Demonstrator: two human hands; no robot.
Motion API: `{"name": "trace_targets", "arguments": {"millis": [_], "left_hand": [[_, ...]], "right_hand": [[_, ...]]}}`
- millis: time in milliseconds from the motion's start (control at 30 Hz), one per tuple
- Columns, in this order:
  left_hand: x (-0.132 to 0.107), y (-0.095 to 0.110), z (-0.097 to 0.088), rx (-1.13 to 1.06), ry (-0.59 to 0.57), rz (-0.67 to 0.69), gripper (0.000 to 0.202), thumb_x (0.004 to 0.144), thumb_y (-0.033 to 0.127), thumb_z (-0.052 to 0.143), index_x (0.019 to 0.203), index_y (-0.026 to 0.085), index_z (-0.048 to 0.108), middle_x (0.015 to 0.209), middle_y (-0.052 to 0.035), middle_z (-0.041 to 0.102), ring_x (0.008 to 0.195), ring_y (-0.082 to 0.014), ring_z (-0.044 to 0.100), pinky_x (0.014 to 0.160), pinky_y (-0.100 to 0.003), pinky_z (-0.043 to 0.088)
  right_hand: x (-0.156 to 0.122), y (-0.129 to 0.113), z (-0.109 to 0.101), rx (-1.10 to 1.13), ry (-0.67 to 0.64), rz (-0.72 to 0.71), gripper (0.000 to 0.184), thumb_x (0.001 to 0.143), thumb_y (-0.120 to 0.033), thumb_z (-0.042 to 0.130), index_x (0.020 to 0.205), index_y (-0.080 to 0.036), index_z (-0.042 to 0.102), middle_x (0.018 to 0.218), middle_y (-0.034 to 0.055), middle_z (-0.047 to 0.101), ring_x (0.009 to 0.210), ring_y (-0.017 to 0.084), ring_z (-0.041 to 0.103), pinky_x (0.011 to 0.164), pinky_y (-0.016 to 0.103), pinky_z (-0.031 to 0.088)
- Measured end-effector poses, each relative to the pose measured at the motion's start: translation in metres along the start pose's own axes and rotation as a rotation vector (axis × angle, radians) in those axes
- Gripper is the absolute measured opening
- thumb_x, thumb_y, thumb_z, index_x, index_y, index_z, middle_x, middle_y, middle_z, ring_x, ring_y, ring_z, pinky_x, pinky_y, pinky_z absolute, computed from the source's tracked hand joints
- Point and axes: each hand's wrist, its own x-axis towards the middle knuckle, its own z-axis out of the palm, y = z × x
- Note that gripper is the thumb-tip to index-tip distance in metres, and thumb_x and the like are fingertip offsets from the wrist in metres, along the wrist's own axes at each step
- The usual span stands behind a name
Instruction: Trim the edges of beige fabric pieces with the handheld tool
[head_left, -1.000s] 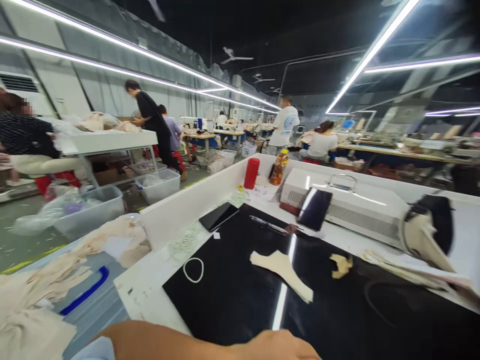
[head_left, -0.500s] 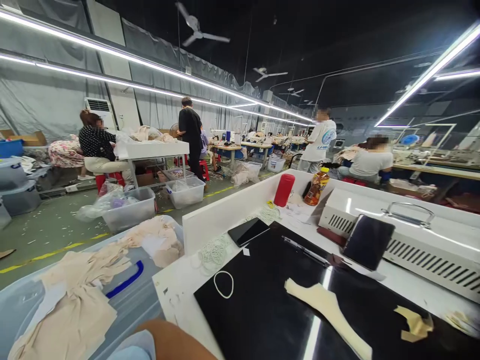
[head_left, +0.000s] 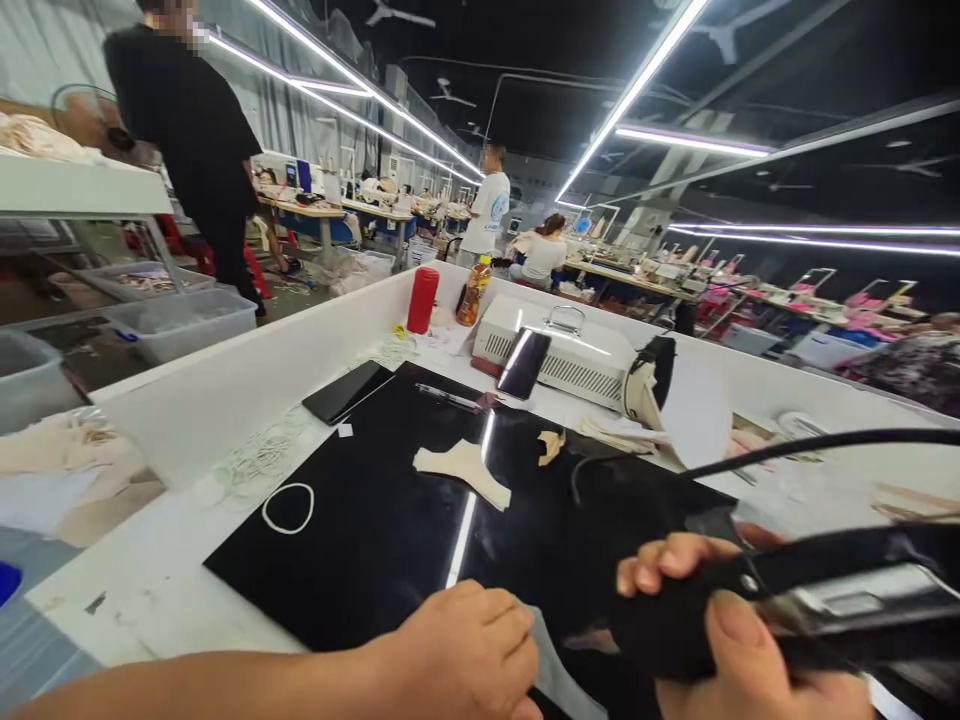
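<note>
At the bottom centre is my left hand (head_left: 469,650), its fingers curled closed over the black board (head_left: 360,570). Beside its fingers shows a curved greyish-white piece (head_left: 559,665); whether the hand grips it is hidden. My right hand (head_left: 750,650), at the lower right, is wrapped round a black strap-like object (head_left: 840,560) with a metal clasp, blurred by motion. Farther off on the board lies a cream cut piece of fabric (head_left: 461,468), with a small tan scrap (head_left: 551,446) to its right. A white elastic loop (head_left: 289,507) rests on the left part.
A black cable (head_left: 810,447) crosses the right side. Behind the board stand a white slotted metal box (head_left: 570,350), a leaning phone (head_left: 525,362), a red cylinder (head_left: 424,300) and a bottle (head_left: 474,290). A flat phone (head_left: 347,392) lies left. A raised white wall (head_left: 187,405) edges the table.
My view has swung to the right and the table sits lower and farther. Both hands have come into view, the right one holding the black strap-like object. The person in black appears larger, farther left.
</note>
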Motion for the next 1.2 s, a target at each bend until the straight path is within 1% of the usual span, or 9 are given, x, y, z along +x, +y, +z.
{"name": "trace_targets", "arguments": {"millis": [67, 200, 400, 567, 633, 833, 933, 1000, 1200], "left_hand": [[-0.002, 0.000, 0.000, -0.018, -0.004, -0.008, 0.042, 0.105, 0.052, 0.054, 0.095, 0.013, 0.063, 0.099, -0.0099, 0.072, 0.090, -0.0187, 0.069, 0.071, -0.025, 0.053], [-0.003, 0.001, 0.005, -0.028, 0.035, -0.016, 0.039, 0.106, 0.048, 0.053, 0.098, 0.012, 0.065, 0.099, -0.0101, 0.073, 0.091, -0.0195, 0.068, 0.070, -0.026, 0.053], [-0.003, 0.000, 0.006, -0.016, 0.146, -0.005, 0.038, 0.105, 0.045, 0.056, 0.101, 0.010, 0.068, 0.101, -0.0089, 0.074, 0.089, -0.0189, 0.068, 0.067, -0.027, 0.052], [-0.006, 0.001, 0.007, 0.006, 0.079, -0.008, 0.041, 0.103, 0.051, 0.058, 0.103, 0.011, 0.068, 0.103, -0.0098, 0.074, 0.092, -0.0187, 0.067, 0.066, -0.026, 0.052], [-0.006, 0.000, 0.008, 0.012, 0.085, -0.005, 0.042, 0.104, 0.051, 0.056, 0.103, 0.011, 0.069, 0.103, -0.0097, 0.074, 0.091, -0.0182, 0.066, 0.066, -0.027, 0.052], [0.000, -0.001, 0.003, 0.017, 0.224, -0.004, 0.039, 0.107, 0.045, 0.053, 0.097, 0.011, 0.070, 0.100, -0.0062, 0.076, 0.087, -0.0166, 0.068, 0.063, -0.026, 0.051], [0.000, -0.001, 0.004, 0.023, 0.259, 0.000, 0.039, 0.107, 0.043, 0.052, 0.095, 0.011, 0.069, 0.098, -0.0057, 0.076, 0.085, -0.0164, 0.069, 0.060, -0.027, 0.051], [-0.002, -0.001, 0.008, 0.035, 0.259, 0.004, 0.038, 0.107, 0.043, 0.052, 0.095, 0.011, 0.069, 0.099, -0.0060, 0.076, 0.086, -0.0167, 0.069, 0.059, -0.027, 0.050], [-0.008, 0.000, 0.015, 0.059, 0.156, 0.042, 0.039, 0.102, 0.048, 0.060, 0.097, 0.010, 0.069, 0.099, -0.0078, 0.075, 0.086, -0.0179, 0.068, 0.058, -0.027, 0.049]], "right_hand": [[0.002, 0.002, 0.012, 0.066, 0.049, 0.024, 0.039, 0.078, -0.028, 0.083, 0.112, -0.027, 0.062, 0.073, -0.0028, 0.061, 0.060, 0.018, 0.059, 0.051, 0.036, 0.058], [0.001, 0.012, 0.023, 0.083, 0.031, -0.007, 0.040, 0.082, -0.029, 0.080, 0.115, -0.028, 0.059, 0.078, -0.0036, 0.062, 0.065, 0.016, 0.060, 0.057, 0.033, 0.058], [0.001, 0.024, 0.016, 0.045, -0.009, -0.051, 0.036, 0.087, -0.027, 0.077, 0.117, -0.028, 0.057, 0.079, -0.0036, 0.064, 0.065, 0.016, 0.063, 0.059, 0.034, 0.057], [-0.001, 0.025, 0.015, 0.041, 0.004, -0.040, 0.037, 0.088, -0.026, 0.077, 0.119, -0.028, 0.057, 0.081, -0.0037, 0.064, 0.066, 0.015, 0.062, 0.061, 0.034, 0.057], [-0.002, 0.025, 0.015, 0.038, 0.006, -0.032, 0.037, 0.088, -0.025, 0.076, 0.119, -0.029, 0.056, 0.082, -0.0038, 0.064, 0.065, 0.015, 0.062, 0.061, 0.034, 0.056], [-0.003, 0.026, 0.018, 0.011, 0.042, -0.026, 0.034, 0.089, -0.024, 0.075, 0.117, -0.027, 0.056, 0.080, -0.0040, 0.065, 0.065, 0.016, 0.063, 0.061, 0.035, 0.057], [-0.002, 0.024, 0.020, 0.013, 0.056, -0.018, 0.035, 0.089, -0.025, 0.076, 0.117, -0.027, 0.056, 0.080, -0.0041, 0.065, 0.063, 0.015, 0.064, 0.059, 0.034, 0.056], [-0.001, 0.023, 0.021, 0.029, 0.055, -0.016, 0.034, 0.089, -0.027, 0.075, 0.118, -0.027, 0.056, 0.080, -0.0042, 0.065, 0.063, 0.015, 0.063, 0.060, 0.034, 0.056], [-0.003, 0.026, 0.025, 0.085, -0.012, -0.009, 0.036, 0.090, -0.028, 0.074, 0.120, -0.029, 0.054, 0.082, -0.0038, 0.065, 0.065, 0.015, 0.063, 0.060, 0.034, 0.057]]}}
